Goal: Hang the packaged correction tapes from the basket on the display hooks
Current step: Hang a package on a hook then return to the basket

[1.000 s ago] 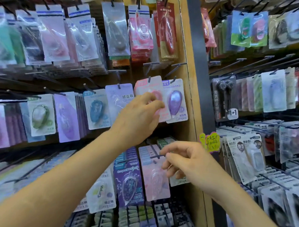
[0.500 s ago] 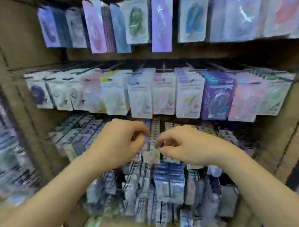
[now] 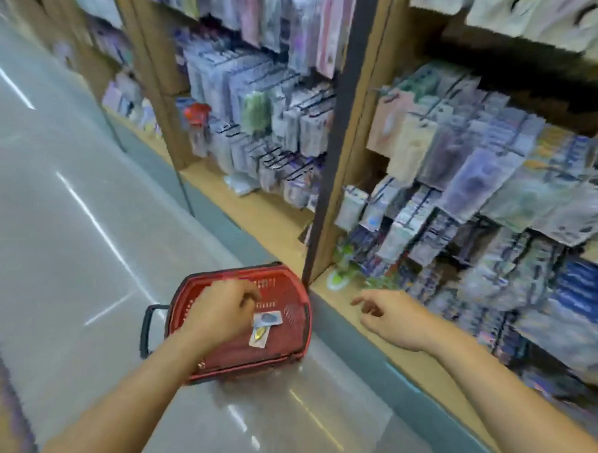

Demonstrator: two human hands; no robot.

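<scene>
Your basket (image 3: 236, 364) is red with a black handle (image 3: 144, 329). Inside you see a blue pack (image 3: 269, 319) and a white pack (image 3: 259, 337) marked yellow. The floor (image 3: 67, 233) on the left is grey, the far shelves (image 3: 267, 214) tan.

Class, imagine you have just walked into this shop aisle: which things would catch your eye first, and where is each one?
The red basket on the shiny floor stands out most, bottom centre, with the left hand reaching into it beside two packaged correction tapes. To the right, wooden shelves crowded with hanging packets fill the frame, and the right hand hovers open above the bottom ledge.
</scene>
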